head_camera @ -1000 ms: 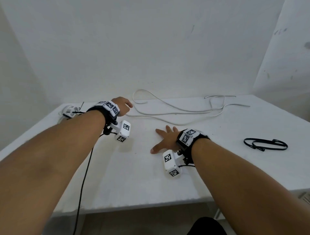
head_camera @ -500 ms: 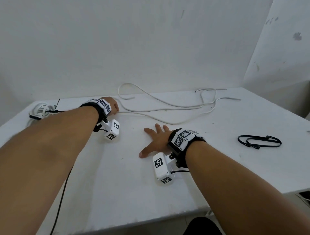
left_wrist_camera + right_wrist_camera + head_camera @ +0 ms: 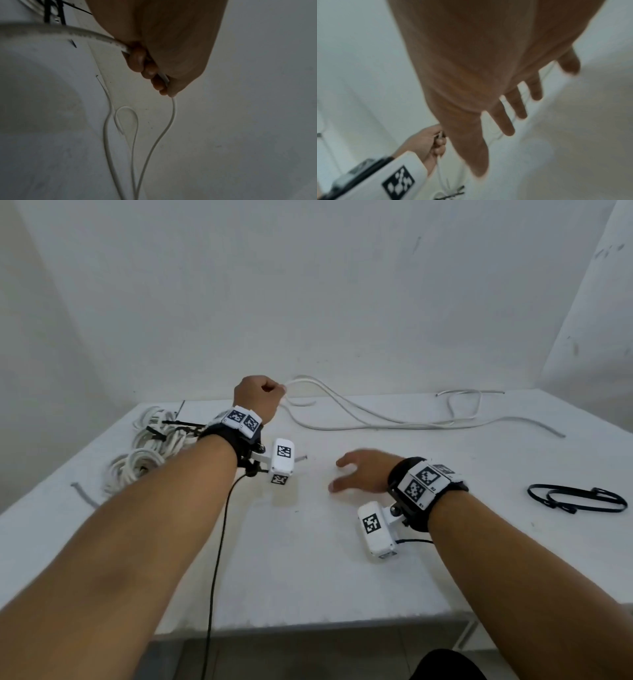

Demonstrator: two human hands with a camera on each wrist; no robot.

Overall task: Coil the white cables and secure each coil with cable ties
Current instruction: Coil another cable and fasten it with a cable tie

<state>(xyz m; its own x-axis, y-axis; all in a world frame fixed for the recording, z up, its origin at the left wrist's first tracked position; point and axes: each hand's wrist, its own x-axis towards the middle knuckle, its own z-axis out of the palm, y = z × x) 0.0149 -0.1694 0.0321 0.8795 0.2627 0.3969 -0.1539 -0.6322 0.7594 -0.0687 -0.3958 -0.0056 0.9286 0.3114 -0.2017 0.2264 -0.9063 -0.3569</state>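
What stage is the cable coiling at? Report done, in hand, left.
Done: white coils already lie bundled with black ties at the table's left. In hand: the left hand grips the loose white cable, most of it sprawled uncoiled across the back; the right hand is open above the table. Left: coil that cable and bind it with the black cable ties on the right.
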